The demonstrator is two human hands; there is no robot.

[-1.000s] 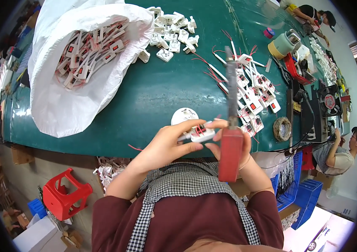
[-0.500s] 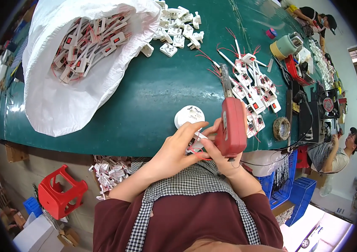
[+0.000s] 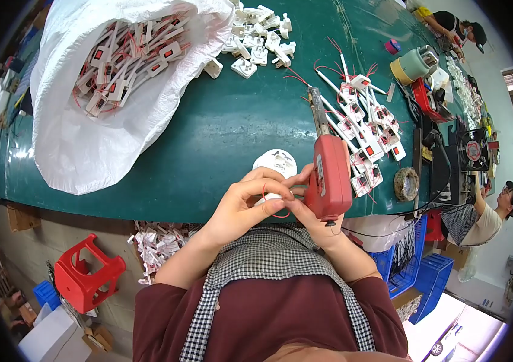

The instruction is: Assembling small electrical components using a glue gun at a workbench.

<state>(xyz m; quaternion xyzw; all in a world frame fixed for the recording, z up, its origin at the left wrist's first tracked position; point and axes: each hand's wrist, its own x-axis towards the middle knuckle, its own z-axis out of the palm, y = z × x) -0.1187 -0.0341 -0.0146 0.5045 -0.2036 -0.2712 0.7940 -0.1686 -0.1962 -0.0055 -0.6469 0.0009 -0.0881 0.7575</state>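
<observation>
White bag [image 3: 81, 145] holds red-wired switch parts [image 3: 127, 60].

Green worktable [image 3: 208, 139], red stool [image 3: 84, 274] below

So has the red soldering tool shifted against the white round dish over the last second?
Yes. The red soldering tool now lies right of the white round dish, tip pointing up the table; earlier it hung below the dish.
</observation>
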